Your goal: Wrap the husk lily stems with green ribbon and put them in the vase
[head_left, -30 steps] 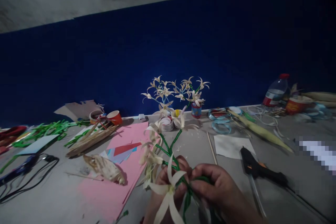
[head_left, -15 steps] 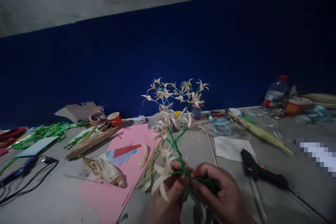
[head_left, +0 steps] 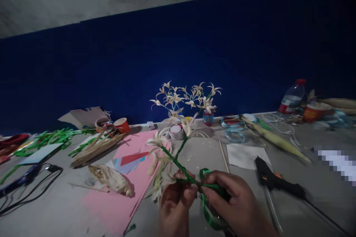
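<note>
Now, far on the left of the gray table (head_left: 55, 207) lie green strips (head_left: 47, 139) and a black cord (head_left: 33, 189). Next come a bundle of dry sticks (head_left: 94, 148), an orange cup (head_left: 121, 124) and a dry husk (head_left: 111, 179) on the pink paper (head_left: 125, 196).

Low in the middle, the left hand (head_left: 175, 207) pinches the flower branch (head_left: 172, 155) by its green stem, with thumb and fingers closed tight on it. The branch has pale petals and leans up and away to the left, above the pink paper's edge. It looks light and thin. The petals look like they could tear or bend easily, so the wrapped stem is the safe place to hold, not the flowers.

Just beside it, the right hand (head_left: 233, 203) is closed on a green ribbon (head_left: 207, 211). The ribbon looks soft and floppy, and it loops at the stem and under the hand.

Behind the hands stands a finished flower bunch (head_left: 186, 98) by the blue wall (head_left: 178, 55).

To the right lie a white paper (head_left: 244, 155), a black glue gun (head_left: 275, 181), blue ribbon loops (head_left: 233, 133) and 1 bottle (head_left: 292, 96).
</note>
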Demonstrator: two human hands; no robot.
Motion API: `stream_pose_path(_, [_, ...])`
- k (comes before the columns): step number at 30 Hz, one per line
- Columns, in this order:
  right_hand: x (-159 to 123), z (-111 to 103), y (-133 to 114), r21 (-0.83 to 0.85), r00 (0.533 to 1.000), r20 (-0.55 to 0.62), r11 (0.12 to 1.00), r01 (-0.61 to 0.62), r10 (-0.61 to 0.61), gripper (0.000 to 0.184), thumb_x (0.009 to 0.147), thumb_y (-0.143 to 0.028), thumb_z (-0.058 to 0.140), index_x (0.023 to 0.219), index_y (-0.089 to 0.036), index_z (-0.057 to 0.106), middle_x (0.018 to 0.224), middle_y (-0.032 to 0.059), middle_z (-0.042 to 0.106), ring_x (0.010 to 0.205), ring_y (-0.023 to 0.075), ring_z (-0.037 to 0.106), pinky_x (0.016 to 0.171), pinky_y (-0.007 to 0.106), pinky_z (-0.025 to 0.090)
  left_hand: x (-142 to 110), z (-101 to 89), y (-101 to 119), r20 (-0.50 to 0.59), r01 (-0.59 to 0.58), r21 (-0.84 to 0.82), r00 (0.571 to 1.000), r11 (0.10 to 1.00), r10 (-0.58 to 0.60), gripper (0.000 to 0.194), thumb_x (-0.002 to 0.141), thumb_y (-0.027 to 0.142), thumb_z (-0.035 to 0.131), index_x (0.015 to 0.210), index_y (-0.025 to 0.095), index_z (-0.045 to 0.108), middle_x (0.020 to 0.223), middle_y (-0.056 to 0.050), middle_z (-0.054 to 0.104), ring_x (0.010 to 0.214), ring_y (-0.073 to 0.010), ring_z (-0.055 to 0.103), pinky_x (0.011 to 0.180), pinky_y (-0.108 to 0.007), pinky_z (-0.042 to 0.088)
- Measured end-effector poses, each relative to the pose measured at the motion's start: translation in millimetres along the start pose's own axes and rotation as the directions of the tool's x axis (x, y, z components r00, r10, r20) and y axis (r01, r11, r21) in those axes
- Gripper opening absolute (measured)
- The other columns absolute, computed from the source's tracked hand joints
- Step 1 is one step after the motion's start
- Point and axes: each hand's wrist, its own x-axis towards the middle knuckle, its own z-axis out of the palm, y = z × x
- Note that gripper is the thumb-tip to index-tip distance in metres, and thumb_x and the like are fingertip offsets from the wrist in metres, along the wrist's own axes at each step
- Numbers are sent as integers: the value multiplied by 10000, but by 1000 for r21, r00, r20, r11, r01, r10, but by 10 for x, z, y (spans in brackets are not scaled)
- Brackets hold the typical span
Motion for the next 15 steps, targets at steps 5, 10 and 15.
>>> stream_pose_path(5, [21, 10, 44, 235, 977, 71, 948, -215, 204, 155, 788, -344, 654, 762, -192, 662, 571, -33, 591, 550, 126, 562, 519, 205, 421, -6, -2, 26, -15, -27, 17, 1000, 999, 27, 365, 516, 473, 881, 732, 194, 785, 755, -63, 777, 799, -233, 691, 726, -266, 560])
stream_pose_path(10, [70, -28, 45, 380, 931, 228, 854, -355, 286, 335, 696, -471, 759, 724, -174, 606, 532, -70, 511, 452, 68, 448, 445, 176, 345, -47, 4, 35, 0, -11, -61, 1000, 998, 11, 362, 483, 440, 907, 726, 197, 795, 794, -71, 791, 812, -226, 709, 730, -244, 560])
stream_pose_path(15, [79, -42, 93, 549, 898, 380, 727, -412, 223, 387, 660, -467, 818, 767, -182, 577, 624, -64, 523, 487, 53, 445, 468, 167, 398, -67, 3, 61, 163, 99, -202, 984, 974, -66, 318, 476, 344, 934, 751, 243, 812, 745, -35, 786, 737, -174, 702, 723, -224, 553])
